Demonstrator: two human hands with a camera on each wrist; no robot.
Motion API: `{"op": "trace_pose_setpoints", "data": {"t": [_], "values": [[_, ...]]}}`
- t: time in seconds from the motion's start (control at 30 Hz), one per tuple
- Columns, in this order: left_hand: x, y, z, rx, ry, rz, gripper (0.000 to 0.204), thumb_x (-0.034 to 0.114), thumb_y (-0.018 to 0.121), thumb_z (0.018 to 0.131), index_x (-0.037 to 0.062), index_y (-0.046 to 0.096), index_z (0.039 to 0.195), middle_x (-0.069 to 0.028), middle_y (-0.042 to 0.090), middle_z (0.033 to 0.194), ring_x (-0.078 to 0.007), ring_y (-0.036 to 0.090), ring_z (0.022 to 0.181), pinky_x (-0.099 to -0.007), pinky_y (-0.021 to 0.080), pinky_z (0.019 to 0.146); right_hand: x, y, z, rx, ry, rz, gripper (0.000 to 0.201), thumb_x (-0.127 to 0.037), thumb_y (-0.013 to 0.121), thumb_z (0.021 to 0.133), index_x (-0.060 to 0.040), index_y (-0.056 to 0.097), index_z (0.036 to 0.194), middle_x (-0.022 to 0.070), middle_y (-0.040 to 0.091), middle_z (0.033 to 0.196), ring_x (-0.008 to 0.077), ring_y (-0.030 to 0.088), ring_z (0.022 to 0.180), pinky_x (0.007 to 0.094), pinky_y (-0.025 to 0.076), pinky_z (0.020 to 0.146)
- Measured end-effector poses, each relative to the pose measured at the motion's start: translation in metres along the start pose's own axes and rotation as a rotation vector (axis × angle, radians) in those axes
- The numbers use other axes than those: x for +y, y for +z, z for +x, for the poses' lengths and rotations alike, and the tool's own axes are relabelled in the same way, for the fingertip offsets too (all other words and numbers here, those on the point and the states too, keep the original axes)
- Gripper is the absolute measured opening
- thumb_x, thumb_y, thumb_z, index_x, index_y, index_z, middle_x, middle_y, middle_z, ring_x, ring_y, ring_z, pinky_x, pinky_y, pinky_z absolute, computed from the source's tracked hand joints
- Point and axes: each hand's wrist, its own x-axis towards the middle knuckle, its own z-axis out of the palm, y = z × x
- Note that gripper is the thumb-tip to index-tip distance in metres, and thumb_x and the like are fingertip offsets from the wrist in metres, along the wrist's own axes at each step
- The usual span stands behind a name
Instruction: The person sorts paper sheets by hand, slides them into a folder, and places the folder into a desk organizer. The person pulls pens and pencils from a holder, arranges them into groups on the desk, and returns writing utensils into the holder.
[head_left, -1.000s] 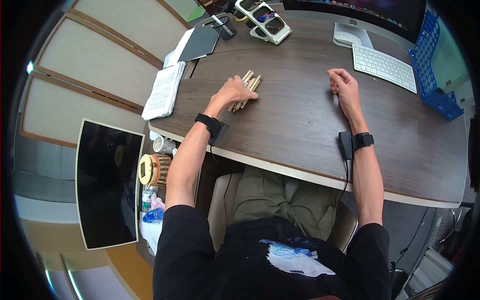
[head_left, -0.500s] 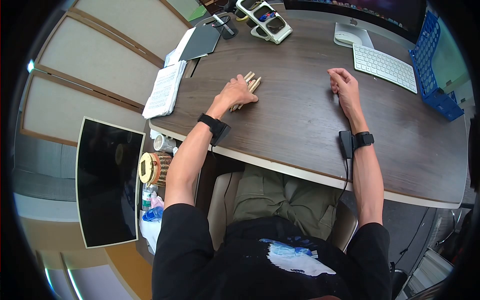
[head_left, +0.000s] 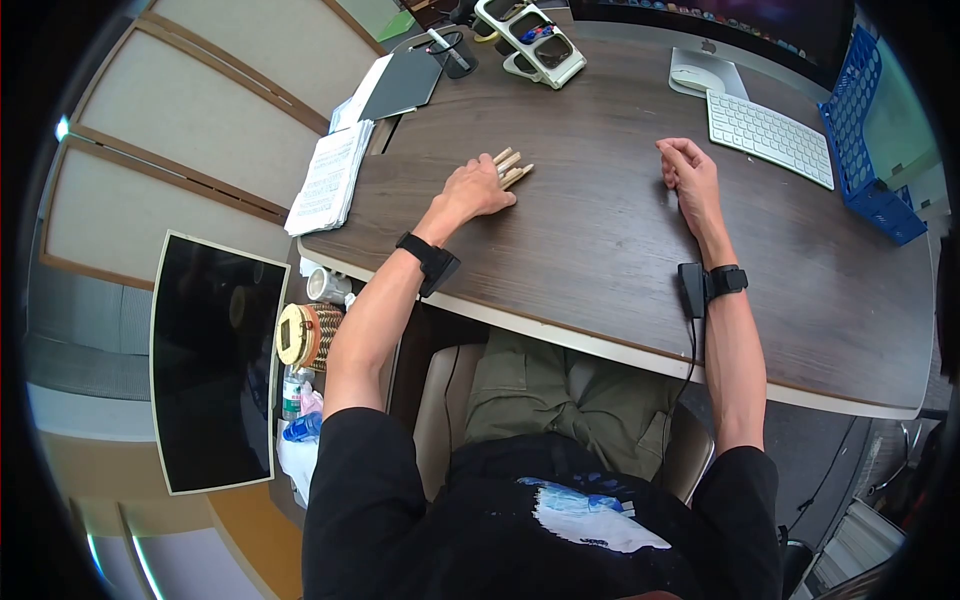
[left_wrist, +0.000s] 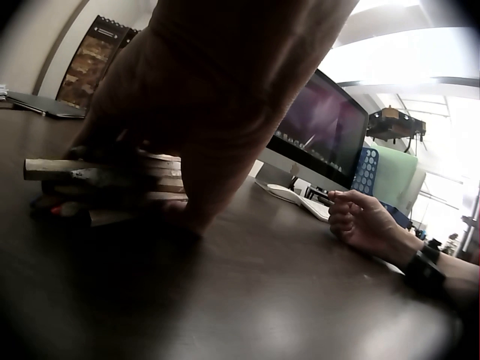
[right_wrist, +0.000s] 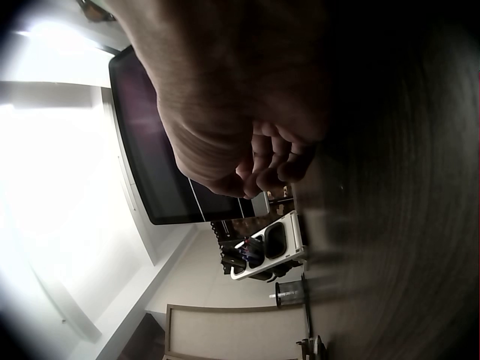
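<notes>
My left hand [head_left: 475, 190] grips a bundle of wooden pencils [head_left: 513, 170] low over the desk, toward its left side. In the head view their far ends stick out past my fingers to the upper right, and my palm hides the rest. The left wrist view shows the pencils [left_wrist: 56, 169] lying side by side, one with a red tip, under my shadowed fingers. My right hand [head_left: 690, 180] rests on the desk on its side, fingers loosely curled with nothing held. From the right wrist view, its curled fingers [right_wrist: 262, 180] show an unfilled palm.
A stack of papers [head_left: 330, 180] lies left of my left hand. Farther back stand a mesh pen cup [head_left: 458, 62] and a white slotted holder [head_left: 550, 65]. Beyond my right hand are a white keyboard [head_left: 770, 135], a mouse [head_left: 692, 76] and a blue basket [head_left: 890, 210].
The pencils have turned clockwise under my left hand, so their far ends point more to the right and their near ends are now hidden. My right hand has stayed in place.
</notes>
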Motion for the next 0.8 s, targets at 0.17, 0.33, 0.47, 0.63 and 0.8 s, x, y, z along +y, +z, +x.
{"op": "trace_pose_setpoints", "data": {"t": [0.17,0.33,0.47,0.63,0.8], "values": [[0.001,-0.001,-0.005,0.013,0.022,0.01,0.066,0.036,0.078,0.085,-0.0114,0.053,0.123,-0.0354,0.071,0.118,-0.049,0.07,0.113,-0.05,0.056,0.102,-0.001,0.001,0.0,-0.003,0.003,0.011,0.021,-0.023,0.072,0.103,-0.0034,0.073,0.11,-0.0053,0.059,0.077,0.003,0.05,0.067,0.0214,0.039,0.061],[0.005,-0.005,-0.008,-0.014,0.03,-0.023,0.061,0.031,0.078,0.085,-0.0109,0.053,0.121,-0.0355,0.072,0.114,-0.0489,0.071,0.111,-0.0503,0.056,0.099,0.001,0.0,0.001,0.001,0.003,0.016,0.021,-0.023,0.073,0.102,-0.0035,0.073,0.11,-0.0051,0.059,0.078,0.0032,0.05,0.068,0.0213,0.039,0.061],[0.004,-0.002,-0.009,0.035,0.044,0.012,0.062,0.03,0.08,0.084,-0.0098,0.054,0.123,-0.0351,0.072,0.11,-0.0482,0.072,0.107,-0.0502,0.057,0.097,0.001,0.0,0.001,0.0,0.004,0.025,0.02,-0.022,0.073,0.102,-0.0038,0.073,0.11,-0.0052,0.059,0.078,0.0032,0.05,0.068,0.0211,0.039,0.061],[0.006,-0.011,-0.011,0.018,0.047,0.016,0.059,0.032,0.082,0.082,-0.0086,0.061,0.12,-0.0321,0.073,0.109,-0.0473,0.072,0.108,-0.051,0.057,0.097,-0.001,0.002,0.0,0.013,0.014,0.029,0.018,-0.021,0.074,0.103,-0.004,0.072,0.111,-0.0059,0.056,0.078,0.0025,0.045,0.065,0.0201,0.035,0.058],[0.001,0.0,-0.012,0.025,0.081,0.009,0.051,0.028,0.079,0.086,-0.006,0.064,0.12,-0.0296,0.074,0.111,-0.0485,0.071,0.108,-0.0527,0.056,0.097,0.0,0.001,0.0,-0.002,0.003,0.03,0.019,-0.021,0.074,0.103,-0.0043,0.072,0.111,-0.0057,0.057,0.078,0.0024,0.046,0.066,0.02,0.035,0.059]]}}
